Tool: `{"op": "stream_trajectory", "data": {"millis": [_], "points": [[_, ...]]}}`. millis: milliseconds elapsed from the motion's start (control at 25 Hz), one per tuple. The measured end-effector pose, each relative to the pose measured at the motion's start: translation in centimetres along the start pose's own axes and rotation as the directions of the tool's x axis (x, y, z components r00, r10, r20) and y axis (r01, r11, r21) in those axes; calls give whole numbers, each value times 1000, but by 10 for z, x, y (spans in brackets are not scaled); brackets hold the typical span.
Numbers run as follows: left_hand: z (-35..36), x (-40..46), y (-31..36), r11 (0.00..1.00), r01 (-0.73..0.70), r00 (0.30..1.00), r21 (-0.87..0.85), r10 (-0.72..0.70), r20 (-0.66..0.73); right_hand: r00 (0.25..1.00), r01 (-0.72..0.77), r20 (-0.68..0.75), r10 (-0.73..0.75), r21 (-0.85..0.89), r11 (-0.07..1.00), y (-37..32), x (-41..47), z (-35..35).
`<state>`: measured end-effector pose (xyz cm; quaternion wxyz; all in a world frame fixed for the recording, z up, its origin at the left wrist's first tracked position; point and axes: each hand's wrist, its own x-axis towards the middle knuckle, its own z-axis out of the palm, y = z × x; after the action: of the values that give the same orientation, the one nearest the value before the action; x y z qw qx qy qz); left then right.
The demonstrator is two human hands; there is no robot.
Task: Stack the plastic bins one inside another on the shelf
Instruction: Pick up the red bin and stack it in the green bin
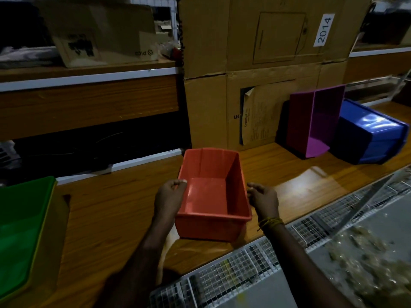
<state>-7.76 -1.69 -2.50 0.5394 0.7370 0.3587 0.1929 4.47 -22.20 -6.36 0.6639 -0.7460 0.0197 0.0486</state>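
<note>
Both hands are gripping an open-topped red plastic bin (213, 192) on the wooden shelf (115, 207): left hand (170, 196) and right hand (264, 200) are pinching opposite rims, forearms reaching forward. Left of the grip, a green bin (20, 230) is sitting nested in a yellow bin (47, 236); beyond-right, a purple bin (315, 121) and a blue bin (373, 134) are lying unstacked.

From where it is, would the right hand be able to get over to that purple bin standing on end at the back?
Probably yes. The right hand sits by the red bin, and bare wooden shelf lies between it and the purple bin. Only the blue bin leans beside it, not in front.
</note>
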Motion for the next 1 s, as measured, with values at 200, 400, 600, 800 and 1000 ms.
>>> {"op": "stream_trajectory", "data": {"millis": [200, 400, 600, 800, 1000], "points": [[10, -13, -14, 899, 22, 1000, 437, -12, -24, 997, 82, 11, -81, -152, 985, 24, -9, 11], [47, -54, -12, 845, -293, 951, 447, 208, 229, 968, 195, 189, -167, -145, 970, 26, -19, 25], [46, -69, -7, 824, -389, 903, 412, 251, 349, 904, 422, 269, -333, -437, 794, 33, -16, 24], [22, -65, -10, 784, -367, 923, 501, 238, 303, 851, 526, 369, -375, -587, 616, 32, -3, 30], [-17, -50, -28, 805, -262, 957, 532, 146, 249, 810, 585, 442, -385, -654, 480, 22, 12, 36]]}}
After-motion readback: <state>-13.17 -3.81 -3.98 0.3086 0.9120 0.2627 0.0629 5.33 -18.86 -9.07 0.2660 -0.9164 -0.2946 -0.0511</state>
